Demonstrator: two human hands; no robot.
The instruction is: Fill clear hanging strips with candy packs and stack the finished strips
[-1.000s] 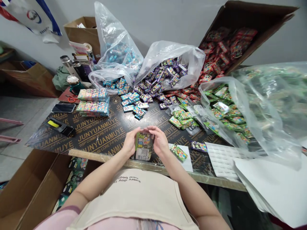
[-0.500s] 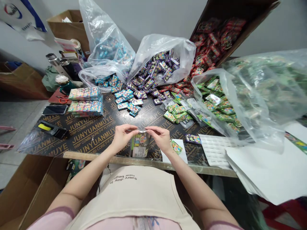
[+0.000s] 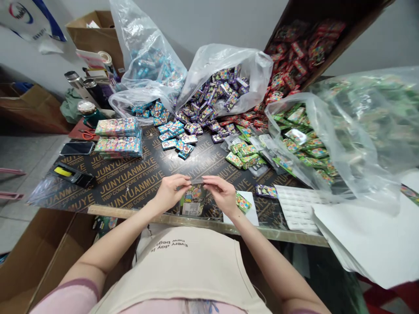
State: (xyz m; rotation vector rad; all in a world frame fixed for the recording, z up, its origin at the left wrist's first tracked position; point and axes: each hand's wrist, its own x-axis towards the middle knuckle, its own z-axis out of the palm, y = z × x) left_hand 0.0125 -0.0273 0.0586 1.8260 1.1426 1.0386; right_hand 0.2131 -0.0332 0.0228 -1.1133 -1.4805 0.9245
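Note:
Near the front edge of the table, a clear plastic packet [image 3: 193, 201] with a printed green and black front and a white label lies between my hands. My left hand [image 3: 172, 190] pinches the left end of its clear top edge. Opposite it, my right hand [image 3: 220, 192] pinches the right end, so the edge stretches between my fingertips. Beside my right wrist, a small green packet [image 3: 243, 202] rests on a white paper [image 3: 250, 213]. A purple packet [image 3: 266, 191] lies further right.
Blue packets [image 3: 172, 131], purple packets [image 3: 209, 98] and green packets [image 3: 244, 155] spill from plastic bags across the table. Red packets [image 3: 290, 65] fill a box behind. At left are stacked packs [image 3: 118, 146], a phone [image 3: 77, 148], a tape dispenser [image 3: 73, 174] and scissors [image 3: 87, 134]. Sticker sheets [image 3: 296, 207] lie right.
The camera view has shifted slightly. My hands have moved a little apart along the packet's top edge, which now shows flatter and wider between my fingers.

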